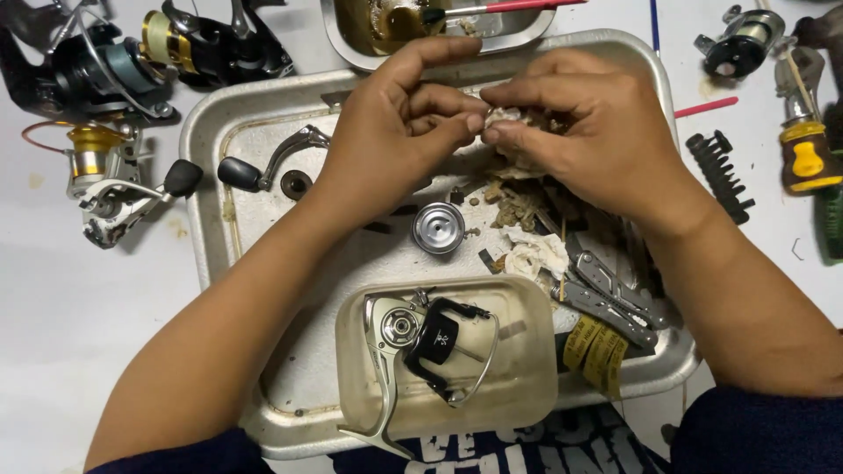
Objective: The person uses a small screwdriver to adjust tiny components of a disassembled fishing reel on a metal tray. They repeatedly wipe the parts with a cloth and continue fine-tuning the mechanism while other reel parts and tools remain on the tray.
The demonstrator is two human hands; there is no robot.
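My left hand (399, 123) and my right hand (588, 123) meet over the far part of a metal tray (206, 219). Between their fingertips they pinch a small crumpled piece of dirty paper tissue (505, 116); what it wraps is hidden. Below the hands lie a round silver cap (438, 228), brown debris and a used tissue wad (536, 254). Near me a clear plastic tub (527, 377) holds a silver spinning reel body (408, 338) with a black part and wire bail.
A reel handle (263, 167) and folding multi-tool pliers (606, 294) lie in the tray. Several fishing reels (105, 79) sit left on the white table. A second tray with a red-handled brush (492, 10), a bit holder (720, 171), yellow screwdriver (808, 158) and another reel (742, 44) lie right.
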